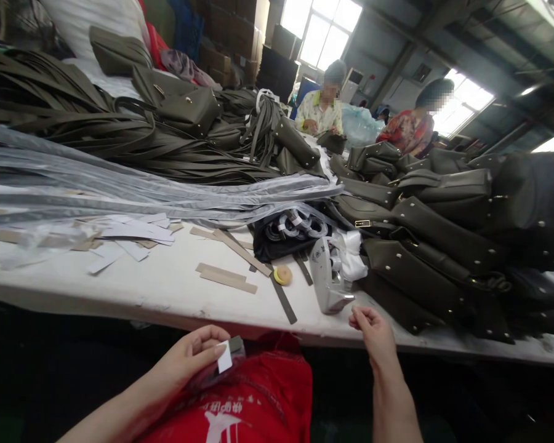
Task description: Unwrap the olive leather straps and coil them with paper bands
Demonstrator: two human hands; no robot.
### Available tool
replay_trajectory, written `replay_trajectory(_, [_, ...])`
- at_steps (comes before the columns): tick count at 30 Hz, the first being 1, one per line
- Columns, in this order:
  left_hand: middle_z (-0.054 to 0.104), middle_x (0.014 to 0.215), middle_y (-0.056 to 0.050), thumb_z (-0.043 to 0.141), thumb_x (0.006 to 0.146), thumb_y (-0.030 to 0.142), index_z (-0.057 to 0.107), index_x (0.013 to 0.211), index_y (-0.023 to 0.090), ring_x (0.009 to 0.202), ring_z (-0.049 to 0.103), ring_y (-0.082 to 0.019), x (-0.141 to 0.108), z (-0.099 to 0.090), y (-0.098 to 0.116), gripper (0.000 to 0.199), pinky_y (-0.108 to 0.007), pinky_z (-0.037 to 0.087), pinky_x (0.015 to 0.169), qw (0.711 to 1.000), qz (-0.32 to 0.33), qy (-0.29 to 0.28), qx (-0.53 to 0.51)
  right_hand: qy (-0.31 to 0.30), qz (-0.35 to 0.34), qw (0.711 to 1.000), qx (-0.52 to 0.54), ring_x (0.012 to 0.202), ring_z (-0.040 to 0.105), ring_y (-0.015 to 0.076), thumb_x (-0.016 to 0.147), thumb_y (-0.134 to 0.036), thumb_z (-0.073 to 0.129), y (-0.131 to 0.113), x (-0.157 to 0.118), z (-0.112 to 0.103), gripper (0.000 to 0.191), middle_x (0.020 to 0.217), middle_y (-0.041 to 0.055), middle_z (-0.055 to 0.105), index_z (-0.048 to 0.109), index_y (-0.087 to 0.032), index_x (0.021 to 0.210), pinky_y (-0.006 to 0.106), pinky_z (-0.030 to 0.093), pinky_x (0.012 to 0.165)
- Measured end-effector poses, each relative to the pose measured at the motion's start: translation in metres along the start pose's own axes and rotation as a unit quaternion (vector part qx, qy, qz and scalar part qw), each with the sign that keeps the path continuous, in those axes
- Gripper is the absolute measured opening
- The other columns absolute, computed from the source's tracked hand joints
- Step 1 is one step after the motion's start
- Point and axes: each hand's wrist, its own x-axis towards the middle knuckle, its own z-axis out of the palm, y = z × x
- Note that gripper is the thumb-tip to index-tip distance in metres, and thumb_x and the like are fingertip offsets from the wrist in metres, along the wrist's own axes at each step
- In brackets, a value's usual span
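Note:
My left hand [202,349] is closed in front of the table edge, above a red apron [277,381]. Its thumb presses a small white paper piece [224,358] against the end of a folded dark olive strap [235,343]. Thin clear plastic seems to hang around the strap. My right hand [373,325] is pinched shut beside the front tip of a white tape dispenser [323,277]; whatever lies between its fingertips is too small to make out. A crumpled white plastic bundle [351,258] rests against the dispenser.
Olive handbags [443,240] are piled at the right. Long straps [96,129] and plastic-wrapped strips [166,191] cover the back left. Paper scraps [133,231], cardboard strips [226,278], a tape roll [283,275] and a black bag [272,240] lie on the table. Two people work beyond.

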Motion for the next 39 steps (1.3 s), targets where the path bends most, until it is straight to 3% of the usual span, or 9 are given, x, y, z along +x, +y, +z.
replay_trajectory(7, [0.070, 0.078, -0.004, 0.083, 0.063, 0.048, 0.062, 0.092, 0.015, 0.068, 0.064, -0.014, 0.002, -0.007, 0.002, 0.049, -0.023, 0.048, 0.064, 0.995, 0.102, 0.002, 0.005, 0.008, 0.063, 0.997, 0.032, 0.054, 0.063, 0.0177, 0.053, -0.057, 0.081, 0.012, 0.003, 0.008, 0.048, 0.059, 0.0035, 0.069, 0.065, -0.016, 0.071, 0.030, 0.053, 0.056])
replay_trajectory(11, [0.069, 0.078, -0.005, 0.081, 0.065, 0.051, 0.060, 0.093, 0.014, 0.063, 0.062, -0.013, 0.000, -0.009, 0.003, 0.051, -0.021, 0.045, 0.056, 0.991, 0.131, 0.002, 0.010, 0.023, 0.104, 0.994, -0.022, 0.051, 0.063, 0.0191, 0.046, -0.057, 0.082, 0.030, 0.003, 0.003, 0.052, 0.057, 0.0041, 0.069, 0.065, -0.015, 0.072, 0.030, 0.051, 0.051])
replay_trajectory(15, [0.068, 0.076, -0.004, 0.077, 0.069, 0.050, 0.059, 0.093, 0.014, 0.061, 0.061, -0.012, 0.000, -0.009, 0.000, 0.046, -0.021, 0.043, 0.054, 0.986, 0.165, 0.019, 0.034, 0.010, 0.086, 0.994, -0.062, 0.056, 0.065, 0.0209, 0.054, -0.059, 0.079, 0.030, -0.018, 0.014, 0.051, 0.062, 0.0052, 0.071, 0.067, -0.015, 0.078, 0.030, 0.051, 0.055])
replay_trajectory(17, [0.068, 0.077, -0.004, 0.076, 0.071, 0.046, 0.060, 0.092, 0.014, 0.063, 0.061, -0.013, 0.000, -0.007, 0.000, 0.042, -0.021, 0.044, 0.057, 0.981, 0.184, 0.037, 0.055, -0.037, 0.053, 0.997, -0.029, 0.058, 0.064, 0.0183, 0.062, -0.057, 0.077, 0.013, -0.039, 0.034, 0.047, 0.065, 0.0036, 0.070, 0.067, -0.015, 0.081, 0.028, 0.052, 0.058])
replay_trajectory(19, [0.068, 0.075, -0.004, 0.076, 0.071, 0.043, 0.060, 0.090, 0.014, 0.065, 0.062, -0.013, 0.000, -0.004, 0.001, 0.038, -0.022, 0.045, 0.060, 0.975, 0.202, 0.053, 0.071, -0.139, 0.039, 0.989, 0.018, 0.059, 0.062, 0.0158, 0.065, -0.054, 0.078, -0.012, -0.066, 0.062, 0.042, 0.064, 0.0021, 0.068, 0.067, -0.016, 0.078, 0.026, 0.051, 0.059])
replay_trajectory(22, [0.067, 0.072, -0.002, 0.073, 0.074, 0.040, 0.061, 0.091, 0.014, 0.065, 0.062, -0.013, -0.003, 0.001, 0.005, 0.033, -0.023, 0.046, 0.063, 0.968, 0.220, 0.075, 0.090, -0.287, 0.051, 0.952, 0.087, 0.054, 0.058, 0.0129, 0.072, -0.051, 0.076, -0.048, -0.103, 0.108, 0.036, 0.060, 0.0008, 0.065, 0.065, -0.016, 0.074, 0.024, 0.049, 0.055])
replay_trajectory(25, [0.067, 0.074, -0.003, 0.069, 0.077, 0.037, 0.061, 0.093, 0.013, 0.068, 0.063, -0.014, -0.006, 0.004, 0.008, 0.029, -0.025, 0.048, 0.066, 0.961, 0.238, 0.095, 0.105, -0.374, 0.073, 0.916, 0.122, 0.052, 0.056, 0.0109, 0.073, -0.050, 0.076, -0.066, -0.126, 0.144, 0.035, 0.058, 0.0001, 0.065, 0.064, -0.017, 0.073, 0.022, 0.046, 0.054])
replay_trajectory(31, [0.067, 0.075, -0.003, 0.067, 0.078, 0.031, 0.061, 0.091, 0.013, 0.070, 0.064, -0.015, -0.012, 0.003, 0.008, 0.023, -0.024, 0.049, 0.068, 0.953, 0.258, 0.117, 0.110, -0.407, 0.124, 0.895, 0.134, 0.048, 0.054, 0.0091, 0.065, -0.053, 0.081, -0.064, -0.134, 0.174, 0.042, 0.055, -0.0003, 0.064, 0.063, -0.016, 0.069, 0.020, 0.044, 0.050])
replay_trajectory(39, [0.067, 0.077, -0.003, 0.065, 0.082, 0.034, 0.061, 0.092, 0.014, 0.069, 0.062, -0.015, -0.011, 0.002, 0.003, 0.023, -0.025, 0.049, 0.065, 0.945, 0.272, 0.127, 0.130, -0.438, 0.159, 0.871, 0.157, 0.051, 0.059, 0.0096, 0.060, -0.051, 0.085, -0.059, -0.128, 0.183, 0.042, 0.061, 0.0014, 0.069, 0.066, -0.015, 0.072, 0.021, 0.048, 0.053])
